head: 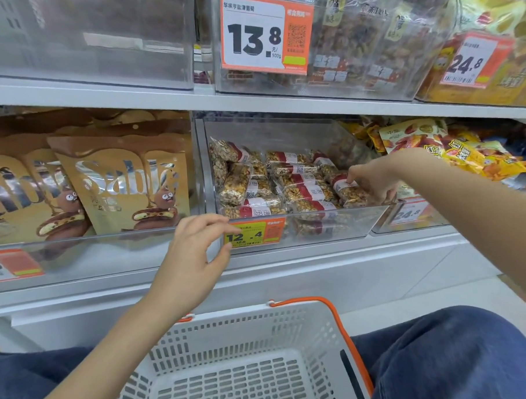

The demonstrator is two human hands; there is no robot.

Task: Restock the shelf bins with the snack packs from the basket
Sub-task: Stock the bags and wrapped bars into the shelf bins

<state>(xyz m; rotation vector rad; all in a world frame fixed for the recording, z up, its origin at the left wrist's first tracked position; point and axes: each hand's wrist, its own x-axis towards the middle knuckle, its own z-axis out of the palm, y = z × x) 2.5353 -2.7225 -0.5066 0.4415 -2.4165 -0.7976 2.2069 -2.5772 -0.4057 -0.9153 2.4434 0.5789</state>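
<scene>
status: the basket (248, 358) shows no packs in its visible part, so the restock appears near its end. its near edge is cut off by the frame, so a remaining pack there cannot be ruled out. the bin (330, 223) — the clear one with the orange 12.4 tag (254, 233) on its front wall — holds many snack packs (274, 184), lying in rough rows and stacked more than one layer deep. it is filled to about its front rim; the rear of the bin shows bare wall above the packs.

remaining work, as a judgement: seat the last pack, level the rows, remove the basket.

right hand (372, 183): reached over the right end of the bin, arm entering from the right. fingers are curled down onto one pack (348, 192) at the bin's right side and grip it; the pack rests on or against its neighbours. whether it is being placed or only straightened cannot be told.

left hand (197, 250): raised in front of the bin, just left of the tag. fingers are loosely bent and spread; the thumb and forefinger lie at the tag's left edge — contact is probable, but a firm pinch is not visible. it holds no pack.

the basket sits below the bin, between the person's knees.
</scene>
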